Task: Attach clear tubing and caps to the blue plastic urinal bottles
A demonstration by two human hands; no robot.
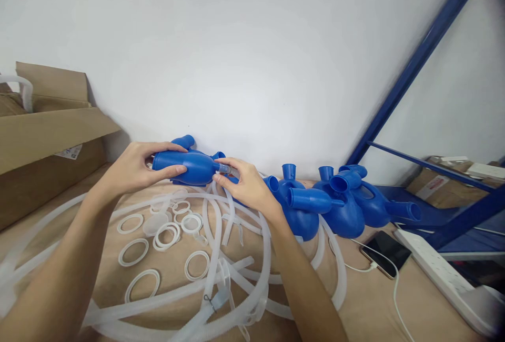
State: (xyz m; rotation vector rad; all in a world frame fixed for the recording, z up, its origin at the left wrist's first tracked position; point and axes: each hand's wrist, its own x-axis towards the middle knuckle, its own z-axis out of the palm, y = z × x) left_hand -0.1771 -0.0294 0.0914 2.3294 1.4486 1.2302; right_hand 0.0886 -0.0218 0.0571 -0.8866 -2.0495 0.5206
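Observation:
My left hand (145,166) is wrapped round a blue plastic bottle-shaped piece (193,168), held lengthwise above the table. Its narrow spout points right, toward my right hand (246,184). Between thumb and fingers, that hand pinches a clear tube end (224,169) at the tip of the spout. How far the tube goes over the spout I cannot tell. Just behind the held piece, another blue plastic part (184,141) shows in part. Under my hands lie white rings (133,252) and translucent plastic tubes (215,226).
Several blue plastic vessels (302,223) with open necks stand to the right. Beyond them are a phone (385,253) on a white cable and a power strip (437,279). An open cardboard box (51,173) is at left; a blue metal rack (414,63) rises at right.

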